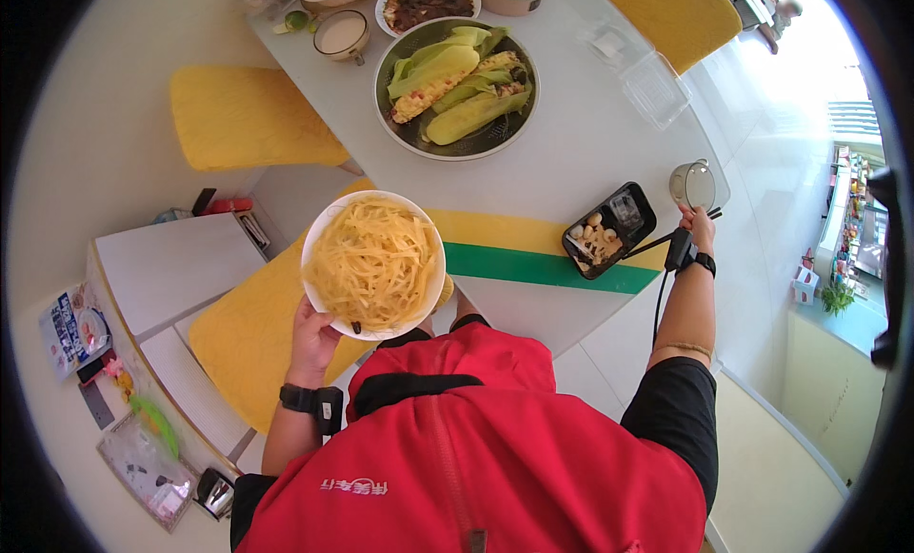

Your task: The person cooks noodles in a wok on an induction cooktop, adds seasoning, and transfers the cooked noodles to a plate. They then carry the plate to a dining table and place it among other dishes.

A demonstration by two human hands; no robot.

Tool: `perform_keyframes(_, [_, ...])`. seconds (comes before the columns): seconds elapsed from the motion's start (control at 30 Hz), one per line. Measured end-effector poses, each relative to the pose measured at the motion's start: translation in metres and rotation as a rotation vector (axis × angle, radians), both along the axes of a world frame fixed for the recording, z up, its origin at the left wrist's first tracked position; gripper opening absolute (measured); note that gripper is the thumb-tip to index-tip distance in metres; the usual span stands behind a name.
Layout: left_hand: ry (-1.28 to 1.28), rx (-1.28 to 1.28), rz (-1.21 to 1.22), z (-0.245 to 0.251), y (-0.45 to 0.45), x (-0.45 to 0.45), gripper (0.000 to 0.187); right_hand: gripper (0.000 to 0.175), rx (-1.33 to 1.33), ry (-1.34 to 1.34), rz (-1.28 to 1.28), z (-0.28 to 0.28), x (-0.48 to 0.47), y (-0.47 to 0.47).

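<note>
My left hand (314,342) grips the near left rim of a white bowl (437,296) and holds it up over the yellow chair. The bowl is heaped with pale yellow shreds (375,260) that look like cooked shredded potato, with a dark bit at the near rim. At the table's right corner, my right hand (698,228) holds a pair of dark chopsticks (646,244). Its fingertips meet the near side of a clear glass cup (692,185); whether they grip it I cannot tell. Left of that hand lies a black plastic tray (608,230) with eggshells and scraps.
On the table (571,153) stand a steel strainer bowl (457,153) of corn cobs in husk, a glass mug of pale liquid (343,35), a dish of dark food (428,3) and a clear plastic container (657,89). Yellow chairs (250,117) and a cabinet (178,267) are at the left.
</note>
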State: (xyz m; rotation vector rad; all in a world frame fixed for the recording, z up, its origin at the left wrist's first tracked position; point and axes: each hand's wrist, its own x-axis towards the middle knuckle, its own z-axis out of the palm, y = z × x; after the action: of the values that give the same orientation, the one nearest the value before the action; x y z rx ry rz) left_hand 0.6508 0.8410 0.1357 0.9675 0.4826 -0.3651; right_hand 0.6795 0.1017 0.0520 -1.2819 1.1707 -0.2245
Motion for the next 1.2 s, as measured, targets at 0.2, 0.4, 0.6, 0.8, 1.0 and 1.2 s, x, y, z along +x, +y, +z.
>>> perform_keyframes(0.2, [0.01,-0.058,0.013,-0.008,-0.004,-0.003,0.06,0.032,0.035,-0.248,-0.207,0.003,-0.008,0.075])
perform_keyframes(0.4, [-0.012,-0.033,0.01,-0.034,0.006,-0.011,0.061,0.038,0.208,-0.134,0.485,0.047,0.087,0.29])
perform_keyframes(0.6, [0.022,-0.038,0.09,-0.032,0.002,-0.015,0.058,0.019,0.245,-0.166,0.331,0.005,0.158,0.366])
perform_keyframes(0.8, [0.044,-0.062,0.083,-0.031,0.001,-0.014,0.058,0.01,0.125,-0.224,0.195,-0.002,0.154,0.348])
perform_keyframes(1.0, [-0.004,-0.066,0.034,-0.042,0.006,-0.016,0.058,0.012,0.069,-0.286,0.118,-0.011,0.102,0.277])
perform_keyframes(1.2, [-0.018,-0.048,-0.029,-0.045,0.012,-0.009,0.058,0.012,-0.027,-0.329,0.075,0.01,0.065,0.246])
